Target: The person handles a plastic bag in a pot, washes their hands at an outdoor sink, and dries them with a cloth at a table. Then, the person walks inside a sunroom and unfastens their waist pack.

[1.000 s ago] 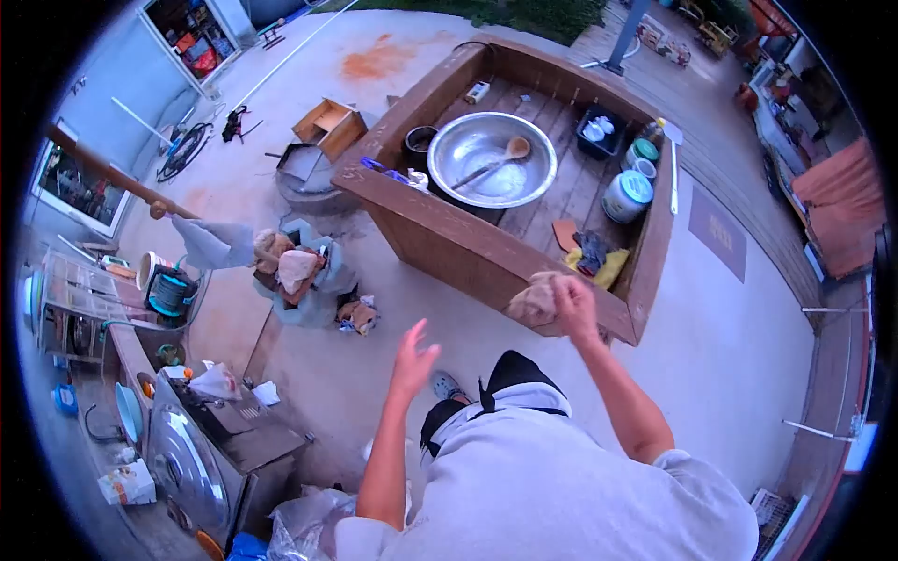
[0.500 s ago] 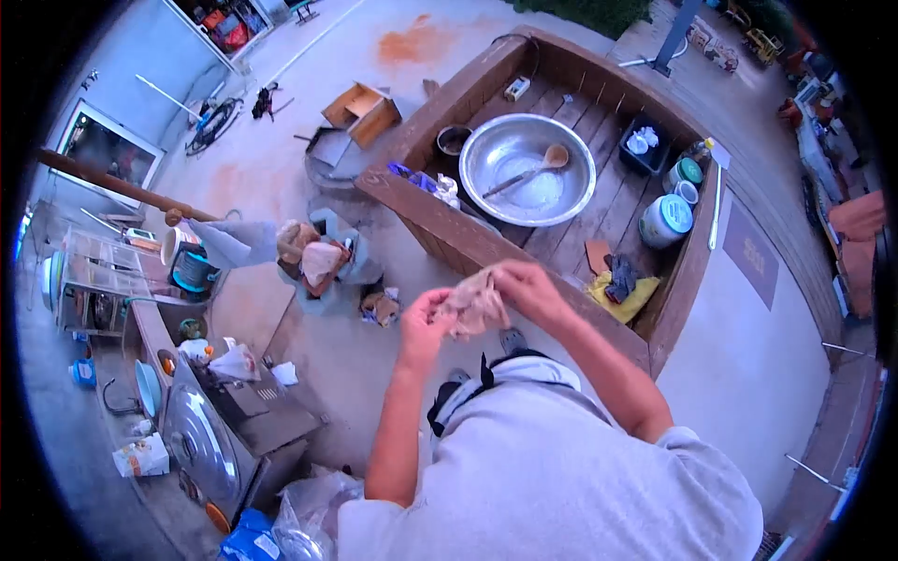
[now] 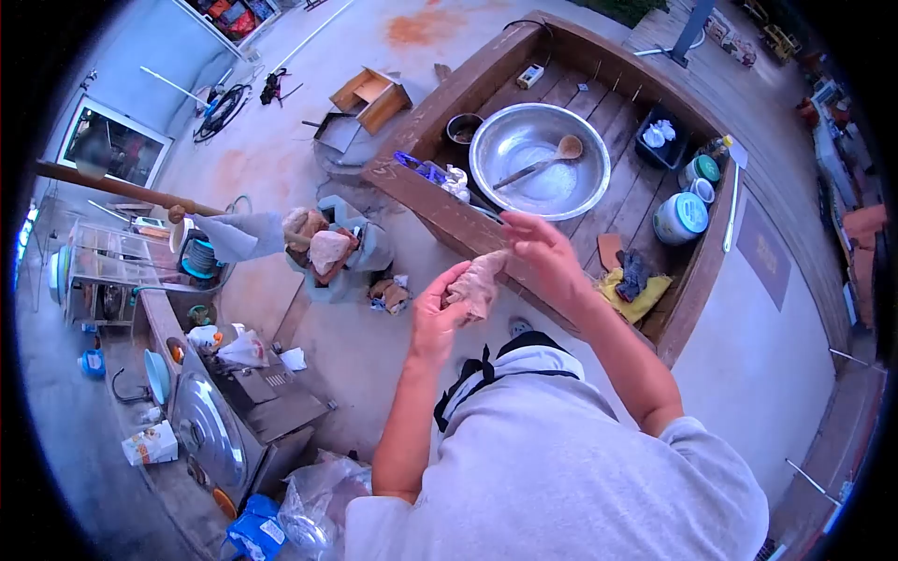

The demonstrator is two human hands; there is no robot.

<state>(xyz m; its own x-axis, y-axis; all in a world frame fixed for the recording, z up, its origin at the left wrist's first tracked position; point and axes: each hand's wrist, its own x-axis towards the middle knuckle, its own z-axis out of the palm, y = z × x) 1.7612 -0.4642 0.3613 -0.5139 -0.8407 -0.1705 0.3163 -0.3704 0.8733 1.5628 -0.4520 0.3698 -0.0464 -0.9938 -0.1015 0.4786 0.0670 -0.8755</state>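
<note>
My left hand [image 3: 440,316] grips a crumpled, beige-pink piece of thin material [image 3: 479,285]; I cannot tell if it is cloth or paper. Its bunched top end points up toward my right hand [image 3: 543,252]. That hand is a little above and to the right, its fingers apart and slightly smeared. Just beyond both hands runs the near edge of the wooden-walled platform [image 3: 440,229]. On it stands a wide metal basin [image 3: 599,192] with a wooden spoon [image 3: 538,168] lying inside.
A bin [image 3: 351,248] stuffed with crumpled waste stands on the floor to the left. At lower left is a stove with a glass lid [image 3: 208,430]. Jars [image 3: 681,218], a black tub [image 3: 647,154] and a yellow cloth [image 3: 641,299] lie along the platform's right side.
My right hand has let go of the crumpled material and risen slightly, its fingers spreading. The material, now more bunched, stays in my left hand. The view has shifted a little.
</note>
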